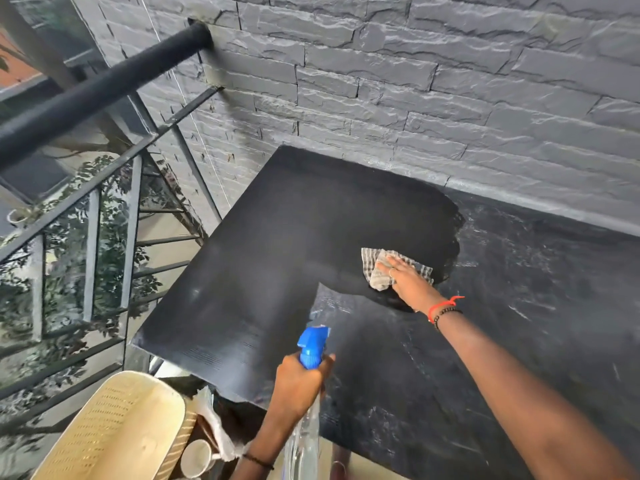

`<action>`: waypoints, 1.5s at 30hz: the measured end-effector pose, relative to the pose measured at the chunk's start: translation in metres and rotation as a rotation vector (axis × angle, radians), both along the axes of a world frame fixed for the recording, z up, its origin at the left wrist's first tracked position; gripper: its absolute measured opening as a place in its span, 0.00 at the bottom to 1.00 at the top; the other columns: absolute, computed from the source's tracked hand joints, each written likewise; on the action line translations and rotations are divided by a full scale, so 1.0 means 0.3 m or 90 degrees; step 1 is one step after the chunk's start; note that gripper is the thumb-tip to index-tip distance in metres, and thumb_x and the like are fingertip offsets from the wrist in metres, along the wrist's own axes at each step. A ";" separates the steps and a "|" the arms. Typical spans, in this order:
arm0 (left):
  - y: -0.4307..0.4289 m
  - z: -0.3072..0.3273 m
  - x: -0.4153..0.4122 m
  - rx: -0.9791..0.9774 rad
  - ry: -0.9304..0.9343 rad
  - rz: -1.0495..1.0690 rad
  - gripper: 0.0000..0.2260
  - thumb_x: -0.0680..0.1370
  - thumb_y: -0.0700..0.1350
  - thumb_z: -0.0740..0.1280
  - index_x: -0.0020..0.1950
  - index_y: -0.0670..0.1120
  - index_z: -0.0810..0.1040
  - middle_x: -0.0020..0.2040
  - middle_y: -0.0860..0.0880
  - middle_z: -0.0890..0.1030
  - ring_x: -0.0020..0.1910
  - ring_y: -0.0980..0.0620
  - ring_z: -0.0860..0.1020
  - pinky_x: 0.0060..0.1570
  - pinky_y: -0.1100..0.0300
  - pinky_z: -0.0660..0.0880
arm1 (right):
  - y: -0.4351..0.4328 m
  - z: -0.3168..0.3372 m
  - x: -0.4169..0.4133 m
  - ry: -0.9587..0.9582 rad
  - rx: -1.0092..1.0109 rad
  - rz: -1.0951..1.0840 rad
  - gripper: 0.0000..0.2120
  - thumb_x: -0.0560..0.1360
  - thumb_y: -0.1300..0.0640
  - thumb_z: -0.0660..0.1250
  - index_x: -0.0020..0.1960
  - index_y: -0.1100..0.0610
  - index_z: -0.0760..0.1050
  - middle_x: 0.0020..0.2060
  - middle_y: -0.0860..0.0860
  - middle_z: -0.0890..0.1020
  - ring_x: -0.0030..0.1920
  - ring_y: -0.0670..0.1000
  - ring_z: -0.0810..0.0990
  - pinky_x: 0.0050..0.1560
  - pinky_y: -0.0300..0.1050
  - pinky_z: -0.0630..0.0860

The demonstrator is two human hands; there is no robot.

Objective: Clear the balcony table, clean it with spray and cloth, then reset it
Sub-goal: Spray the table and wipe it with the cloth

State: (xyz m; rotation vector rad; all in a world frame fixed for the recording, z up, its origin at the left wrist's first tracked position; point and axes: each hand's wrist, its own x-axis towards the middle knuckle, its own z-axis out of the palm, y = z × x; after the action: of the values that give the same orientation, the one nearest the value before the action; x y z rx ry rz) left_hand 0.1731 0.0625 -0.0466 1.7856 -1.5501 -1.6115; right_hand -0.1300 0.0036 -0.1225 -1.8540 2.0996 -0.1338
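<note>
The black balcony table [263, 244] fills the middle of the view; its left and far parts look dark and wiped, its right part dusty and streaked. My right hand [403, 275] presses flat on a checked grey cloth [377, 268] near the table's centre. My left hand [298, 386] grips a clear spray bottle [304, 441] with a blue trigger head [313, 344], held upright at the table's front edge, nozzle pointing over the table.
A beige plastic chair [117, 431] stands at the bottom left, with a white cup [197, 459] and crumpled paper beside it under the table edge. A black metal railing [90, 95] runs along the left. A grey stone wall [415, 81] backs the table.
</note>
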 end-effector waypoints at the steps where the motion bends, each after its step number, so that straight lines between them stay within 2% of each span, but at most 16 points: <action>1: 0.011 0.000 0.008 -0.011 -0.017 0.004 0.13 0.75 0.49 0.71 0.33 0.45 0.76 0.25 0.49 0.77 0.23 0.55 0.74 0.27 0.68 0.69 | -0.003 0.001 0.003 0.003 0.002 -0.003 0.32 0.76 0.72 0.56 0.77 0.54 0.56 0.78 0.53 0.51 0.78 0.51 0.48 0.77 0.50 0.48; 3: 0.035 0.005 0.021 -0.023 -0.034 0.008 0.14 0.74 0.49 0.71 0.33 0.45 0.75 0.26 0.49 0.76 0.25 0.54 0.73 0.26 0.68 0.68 | -0.005 0.004 0.010 0.009 0.008 -0.009 0.32 0.77 0.72 0.55 0.77 0.54 0.55 0.78 0.54 0.50 0.78 0.51 0.48 0.77 0.46 0.45; 6: 0.073 0.022 0.032 -0.018 0.005 -0.016 0.12 0.74 0.49 0.71 0.36 0.43 0.76 0.26 0.48 0.76 0.25 0.52 0.73 0.30 0.63 0.70 | -0.006 0.008 0.014 0.008 0.021 -0.020 0.32 0.77 0.73 0.54 0.77 0.55 0.54 0.78 0.54 0.49 0.78 0.52 0.47 0.75 0.42 0.43; 12: 0.191 0.037 0.007 0.007 0.011 -0.124 0.12 0.75 0.50 0.70 0.38 0.43 0.77 0.30 0.44 0.74 0.30 0.49 0.70 0.34 0.60 0.68 | -0.011 0.009 0.016 0.006 0.027 -0.024 0.32 0.77 0.74 0.53 0.77 0.55 0.54 0.78 0.54 0.49 0.78 0.52 0.47 0.75 0.42 0.42; 14: 0.232 0.039 0.003 0.028 0.016 -0.162 0.13 0.75 0.51 0.70 0.37 0.43 0.77 0.28 0.47 0.74 0.28 0.50 0.72 0.33 0.63 0.69 | -0.010 0.005 0.016 0.008 0.031 -0.024 0.31 0.77 0.73 0.54 0.77 0.55 0.55 0.78 0.54 0.49 0.78 0.52 0.47 0.75 0.42 0.42; 16: 0.268 0.041 0.007 0.047 0.007 -0.195 0.16 0.74 0.53 0.70 0.33 0.44 0.73 0.21 0.51 0.73 0.23 0.57 0.72 0.28 0.71 0.68 | -0.009 0.005 0.014 0.007 0.035 -0.028 0.31 0.77 0.73 0.54 0.77 0.54 0.55 0.78 0.54 0.49 0.78 0.52 0.47 0.76 0.43 0.43; 18: 0.299 0.028 0.022 0.042 -0.032 -0.202 0.17 0.74 0.53 0.69 0.30 0.45 0.71 0.20 0.52 0.72 0.23 0.59 0.73 0.28 0.73 0.67 | -0.008 0.006 0.014 0.006 0.039 -0.026 0.31 0.77 0.72 0.54 0.77 0.53 0.55 0.78 0.53 0.49 0.78 0.52 0.47 0.77 0.45 0.44; 20: 0.319 0.003 0.054 0.025 -0.069 -0.183 0.16 0.73 0.52 0.70 0.30 0.47 0.71 0.23 0.51 0.73 0.28 0.56 0.74 0.33 0.68 0.69 | -0.010 0.006 0.014 0.007 0.041 -0.023 0.31 0.77 0.72 0.54 0.77 0.53 0.55 0.78 0.53 0.49 0.78 0.52 0.47 0.77 0.45 0.44; 23: 0.324 -0.031 0.129 0.059 -0.090 -0.106 0.11 0.73 0.49 0.72 0.34 0.45 0.76 0.32 0.47 0.82 0.34 0.51 0.80 0.37 0.63 0.73 | -0.010 0.004 0.015 0.009 0.042 -0.023 0.32 0.77 0.73 0.54 0.77 0.54 0.55 0.78 0.53 0.49 0.78 0.51 0.47 0.78 0.47 0.44; 27: 0.309 -0.061 0.226 0.051 -0.104 -0.047 0.14 0.73 0.48 0.73 0.30 0.42 0.77 0.24 0.47 0.79 0.23 0.55 0.77 0.30 0.66 0.71 | -0.011 0.008 0.021 0.012 0.042 -0.024 0.32 0.77 0.73 0.54 0.77 0.55 0.55 0.78 0.54 0.49 0.78 0.52 0.47 0.78 0.47 0.45; 31: 0.295 -0.055 0.249 0.036 -0.063 -0.014 0.10 0.72 0.46 0.74 0.39 0.40 0.80 0.31 0.42 0.83 0.22 0.55 0.77 0.28 0.66 0.72 | -0.003 0.009 0.059 0.022 0.029 -0.044 0.31 0.76 0.74 0.52 0.77 0.57 0.55 0.78 0.56 0.50 0.78 0.53 0.47 0.78 0.46 0.45; 33: 0.282 -0.048 0.252 0.025 -0.060 -0.007 0.10 0.73 0.46 0.73 0.39 0.39 0.80 0.28 0.43 0.82 0.21 0.56 0.76 0.27 0.67 0.70 | 0.004 0.011 0.104 0.030 0.010 -0.039 0.30 0.77 0.73 0.52 0.77 0.57 0.55 0.77 0.57 0.51 0.78 0.54 0.49 0.77 0.46 0.46; 36: 0.258 -0.037 0.244 0.011 -0.052 -0.005 0.12 0.74 0.47 0.71 0.38 0.38 0.80 0.23 0.48 0.78 0.20 0.57 0.74 0.25 0.69 0.68 | 0.044 0.004 0.217 0.014 -0.010 -0.009 0.29 0.77 0.73 0.51 0.77 0.57 0.55 0.77 0.57 0.51 0.78 0.55 0.49 0.78 0.47 0.45; 41: 0.219 -0.027 0.232 0.005 -0.027 -0.025 0.15 0.75 0.50 0.70 0.32 0.43 0.78 0.27 0.42 0.81 0.24 0.53 0.76 0.36 0.60 0.73 | 0.268 -0.044 0.417 -0.016 -0.075 0.030 0.37 0.73 0.78 0.52 0.77 0.53 0.55 0.78 0.53 0.51 0.78 0.53 0.47 0.76 0.47 0.41; 43: 0.200 -0.024 0.232 0.007 -0.015 -0.015 0.14 0.75 0.49 0.71 0.31 0.44 0.78 0.27 0.43 0.81 0.24 0.54 0.75 0.34 0.61 0.73 | 0.380 -0.071 0.429 -0.030 -0.080 0.051 0.35 0.75 0.75 0.53 0.77 0.51 0.55 0.78 0.50 0.50 0.78 0.51 0.46 0.78 0.50 0.43; 45: 0.181 -0.023 0.233 -0.005 -0.016 0.003 0.14 0.74 0.48 0.71 0.30 0.44 0.77 0.22 0.48 0.78 0.21 0.58 0.73 0.27 0.67 0.69 | 0.474 -0.088 0.387 -0.037 -0.070 0.069 0.34 0.76 0.73 0.54 0.77 0.49 0.55 0.77 0.48 0.50 0.78 0.50 0.45 0.78 0.49 0.44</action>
State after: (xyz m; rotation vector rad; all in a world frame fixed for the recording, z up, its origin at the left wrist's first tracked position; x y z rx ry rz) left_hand 0.2431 0.1169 -0.0535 1.8103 -1.5597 -1.5840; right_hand -0.0139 0.1458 -0.1488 -1.9970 1.9854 -0.2796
